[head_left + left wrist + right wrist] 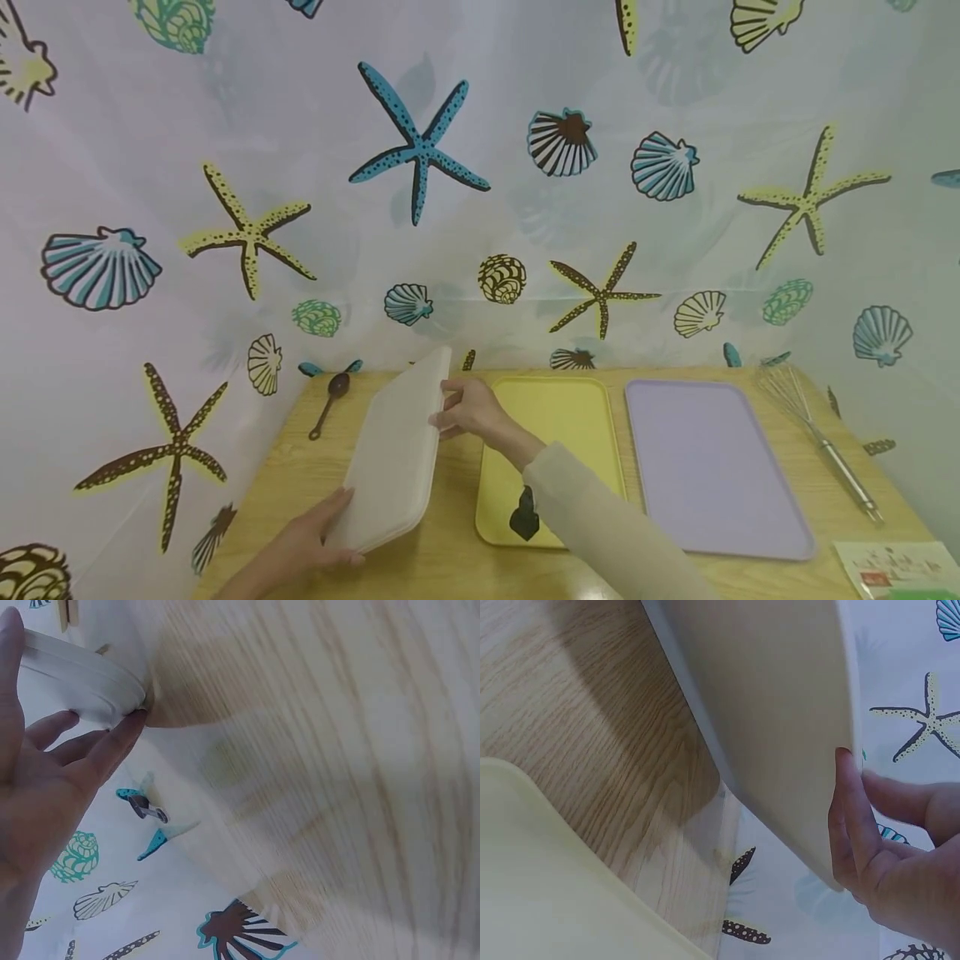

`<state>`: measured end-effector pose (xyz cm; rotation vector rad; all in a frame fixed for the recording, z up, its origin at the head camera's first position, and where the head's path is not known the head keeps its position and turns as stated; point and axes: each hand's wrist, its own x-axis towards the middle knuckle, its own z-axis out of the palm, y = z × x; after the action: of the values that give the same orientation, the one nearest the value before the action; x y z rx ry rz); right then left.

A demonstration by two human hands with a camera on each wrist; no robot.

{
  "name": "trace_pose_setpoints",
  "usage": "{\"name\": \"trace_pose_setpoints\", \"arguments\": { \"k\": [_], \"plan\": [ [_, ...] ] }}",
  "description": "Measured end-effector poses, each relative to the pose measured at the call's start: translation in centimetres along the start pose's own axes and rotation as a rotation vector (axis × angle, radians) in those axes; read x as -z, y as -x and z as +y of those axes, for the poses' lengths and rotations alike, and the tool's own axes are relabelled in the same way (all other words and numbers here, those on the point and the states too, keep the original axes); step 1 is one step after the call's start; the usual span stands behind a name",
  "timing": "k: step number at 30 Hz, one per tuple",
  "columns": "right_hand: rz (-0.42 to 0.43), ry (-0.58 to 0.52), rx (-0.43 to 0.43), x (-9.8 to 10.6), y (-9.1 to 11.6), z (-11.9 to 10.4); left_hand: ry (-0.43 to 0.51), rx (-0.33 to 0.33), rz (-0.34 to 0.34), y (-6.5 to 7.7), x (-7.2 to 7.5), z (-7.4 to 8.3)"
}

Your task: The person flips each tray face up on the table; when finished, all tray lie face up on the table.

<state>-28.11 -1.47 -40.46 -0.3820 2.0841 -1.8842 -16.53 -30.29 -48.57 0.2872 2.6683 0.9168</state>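
Observation:
A cream-white tray (397,450) is held up off the table, tilted steeply on its side. My left hand (303,537) grips its lower near corner; in the left wrist view, the fingers of the left hand (71,761) reach under the tray's rounded corner (82,679). Over on the far right edge, my right hand (472,412) pinches the rim between thumb and fingers. The right wrist view has that hand (900,855) with several fingers on the tray's underside (780,697) and the thumb across the edge. To the right lies a yellow tray (551,433), partly behind the right forearm.
A lilac tray (712,467) lies right of the yellow one. Farther right rests a metal whisk (832,462), with a printed packet (900,571) at the near right corner. A dark spoon (330,404) lies at the back left. Patterned curtain (480,183) surrounds the wooden table (277,492).

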Motion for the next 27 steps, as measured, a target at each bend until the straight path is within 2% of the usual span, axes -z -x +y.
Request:
{"name": "trace_pose_setpoints", "arguments": {
  "k": [9, 17, 22, 27],
  "plan": [
    [-0.002, -0.021, 0.004, 0.3, -0.2, -0.9, -0.055, -0.041, 0.040, 0.4, -0.4, 1.0],
    [0.020, -0.054, -0.011, 0.0, -0.6, -1.5, 0.029, 0.050, 0.038, 0.6, -0.7, 1.9],
    [0.034, -0.077, 0.011, -0.5, -0.7, -2.3, 0.102, 0.107, 0.044, 0.7, -0.7, 2.6],
    [0.038, -0.096, 0.026, -0.6, -0.6, -3.1, 0.160, 0.079, 0.053, 0.9, -0.9, 3.2]
  ]
}}
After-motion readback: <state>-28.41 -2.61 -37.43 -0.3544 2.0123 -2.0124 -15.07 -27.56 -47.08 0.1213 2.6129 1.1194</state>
